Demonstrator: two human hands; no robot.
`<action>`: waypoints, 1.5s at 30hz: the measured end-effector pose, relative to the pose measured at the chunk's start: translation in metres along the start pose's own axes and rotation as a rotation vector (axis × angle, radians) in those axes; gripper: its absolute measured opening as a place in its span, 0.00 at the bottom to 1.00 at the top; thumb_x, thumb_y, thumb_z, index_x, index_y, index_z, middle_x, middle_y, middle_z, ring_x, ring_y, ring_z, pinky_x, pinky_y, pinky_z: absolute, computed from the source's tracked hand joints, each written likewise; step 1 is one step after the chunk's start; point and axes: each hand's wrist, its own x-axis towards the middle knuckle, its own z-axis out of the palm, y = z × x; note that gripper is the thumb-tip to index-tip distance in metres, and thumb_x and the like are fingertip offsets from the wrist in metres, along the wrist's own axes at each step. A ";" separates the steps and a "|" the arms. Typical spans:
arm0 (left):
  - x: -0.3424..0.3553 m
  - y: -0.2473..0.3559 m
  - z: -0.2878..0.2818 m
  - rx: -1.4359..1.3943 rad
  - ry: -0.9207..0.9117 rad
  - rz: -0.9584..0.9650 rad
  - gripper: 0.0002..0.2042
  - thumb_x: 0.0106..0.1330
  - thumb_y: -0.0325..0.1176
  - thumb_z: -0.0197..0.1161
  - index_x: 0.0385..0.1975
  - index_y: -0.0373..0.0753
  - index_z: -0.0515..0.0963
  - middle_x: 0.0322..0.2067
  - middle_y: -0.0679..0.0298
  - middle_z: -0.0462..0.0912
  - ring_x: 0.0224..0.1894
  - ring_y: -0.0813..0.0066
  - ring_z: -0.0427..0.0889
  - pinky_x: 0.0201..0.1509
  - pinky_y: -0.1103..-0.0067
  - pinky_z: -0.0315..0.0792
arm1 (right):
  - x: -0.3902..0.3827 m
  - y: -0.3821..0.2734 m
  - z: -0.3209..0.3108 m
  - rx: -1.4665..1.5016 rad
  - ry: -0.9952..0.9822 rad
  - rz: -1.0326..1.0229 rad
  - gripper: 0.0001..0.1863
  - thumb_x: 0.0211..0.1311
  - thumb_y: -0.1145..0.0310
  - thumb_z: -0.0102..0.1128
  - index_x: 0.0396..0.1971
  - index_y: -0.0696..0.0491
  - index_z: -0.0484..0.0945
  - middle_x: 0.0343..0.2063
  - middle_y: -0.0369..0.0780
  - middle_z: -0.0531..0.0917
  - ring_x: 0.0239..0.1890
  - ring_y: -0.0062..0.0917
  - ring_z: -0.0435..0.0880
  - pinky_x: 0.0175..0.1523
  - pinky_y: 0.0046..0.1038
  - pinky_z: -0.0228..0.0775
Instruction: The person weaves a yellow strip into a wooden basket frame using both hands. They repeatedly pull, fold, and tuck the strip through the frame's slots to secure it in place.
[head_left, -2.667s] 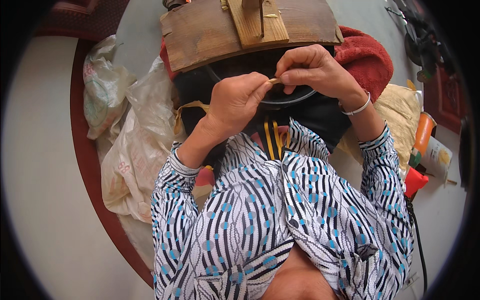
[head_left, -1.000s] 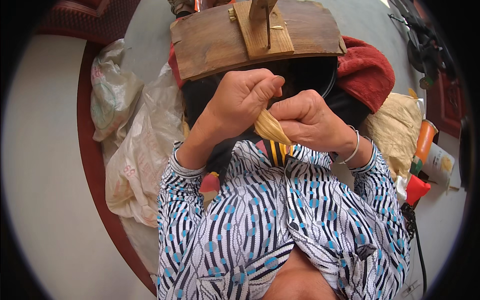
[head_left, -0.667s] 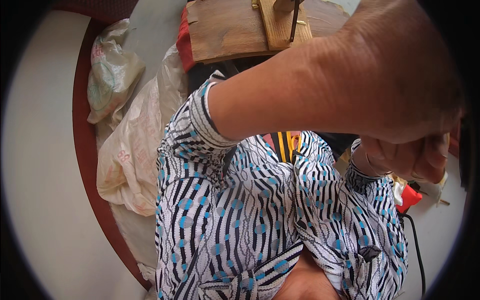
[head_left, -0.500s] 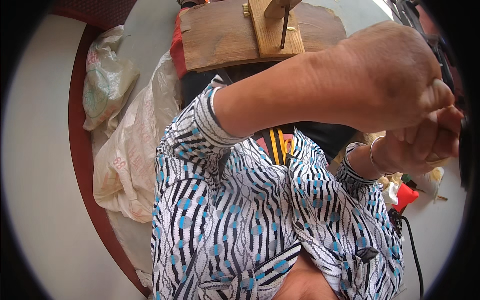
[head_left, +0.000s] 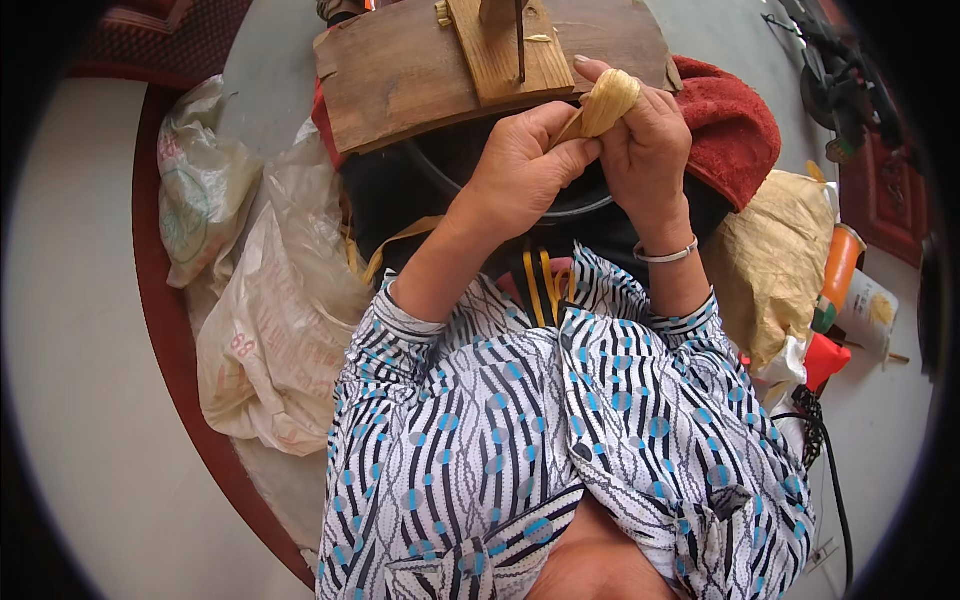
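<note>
Both hands meet in front of me, just on the near side of a wooden board. My right hand (head_left: 650,145), with a pale bracelet on its wrist, is closed around a wound bundle of pale yellow fibre strips (head_left: 612,100); its thumb sticks out on the far side. My left hand (head_left: 525,165) touches it from the left, thumb and forefinger pinching the narrow end of the same bundle. The other fingers of the left hand are curled under and mostly hidden. What the strips are made of, I cannot make out.
A curved wooden board (head_left: 390,85) carries a wooden block (head_left: 510,65) with an upright dark metal piece (head_left: 521,45). Red cloth (head_left: 730,125) and a tan sack (head_left: 770,265) lie right. An orange container (head_left: 840,265) stands beyond. White plastic sacks (head_left: 275,330) lie left.
Both hands have come back from the far right to the middle, near the board. My left forearm no longer stretches across the view, and the fibre bundle now shows clearly.
</note>
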 end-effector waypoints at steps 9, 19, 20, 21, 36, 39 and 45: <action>-0.021 -0.015 -0.011 1.345 0.389 0.746 0.13 0.54 0.24 0.64 0.40 0.35 0.78 0.25 0.61 0.77 0.27 0.64 0.78 0.28 0.74 0.72 | -0.025 -0.002 0.016 0.827 -0.379 0.550 0.10 0.68 0.67 0.55 0.35 0.56 0.81 0.30 0.33 0.82 0.35 0.16 0.79 0.42 0.19 0.69; -0.025 -0.029 -0.021 0.962 0.238 0.661 0.17 0.56 0.23 0.64 0.48 0.32 0.76 0.41 0.55 0.80 0.40 0.57 0.82 0.43 0.75 0.76 | -0.046 -0.006 0.024 1.964 -0.455 1.005 0.15 0.69 0.69 0.51 0.48 0.62 0.77 0.46 0.41 0.81 0.47 0.26 0.81 0.55 0.26 0.72; -0.027 -0.025 -0.019 0.923 0.210 0.620 0.17 0.58 0.25 0.64 0.48 0.32 0.76 0.41 0.55 0.80 0.41 0.57 0.81 0.43 0.75 0.76 | -0.046 -0.006 0.022 1.891 -0.456 0.996 0.14 0.68 0.70 0.52 0.47 0.63 0.77 0.47 0.41 0.80 0.47 0.26 0.81 0.55 0.26 0.72; -0.029 -0.017 -0.016 0.884 0.182 0.579 0.16 0.59 0.26 0.63 0.47 0.32 0.76 0.42 0.55 0.80 0.41 0.58 0.81 0.44 0.74 0.75 | -0.043 -0.007 0.019 1.819 -0.455 0.987 0.14 0.67 0.71 0.52 0.46 0.64 0.77 0.48 0.41 0.79 0.48 0.26 0.80 0.56 0.27 0.72; -0.012 -0.021 -0.009 0.004 0.220 -0.078 0.11 0.72 0.36 0.51 0.42 0.36 0.74 0.24 0.66 0.76 0.22 0.85 0.72 0.23 0.87 0.64 | -0.015 -0.007 0.027 0.822 0.059 0.502 0.05 0.56 0.77 0.62 0.31 0.62 0.83 0.45 0.38 0.78 0.45 0.22 0.78 0.49 0.20 0.69; -0.037 -0.020 0.001 0.011 0.157 -0.090 0.11 0.74 0.37 0.50 0.42 0.36 0.75 0.21 0.72 0.72 0.20 0.89 0.67 0.20 0.90 0.58 | -0.013 0.008 0.031 1.073 0.147 0.586 0.09 0.63 0.73 0.59 0.36 0.63 0.83 0.45 0.36 0.79 0.46 0.20 0.78 0.50 0.19 0.69; -0.041 -0.014 -0.017 1.063 0.360 0.379 0.05 0.64 0.29 0.59 0.37 0.38 0.76 0.24 0.58 0.79 0.25 0.58 0.79 0.26 0.74 0.72 | -0.010 0.017 0.008 1.148 -0.097 0.640 0.19 0.70 0.61 0.52 0.53 0.58 0.74 0.50 0.37 0.78 0.51 0.22 0.78 0.55 0.22 0.69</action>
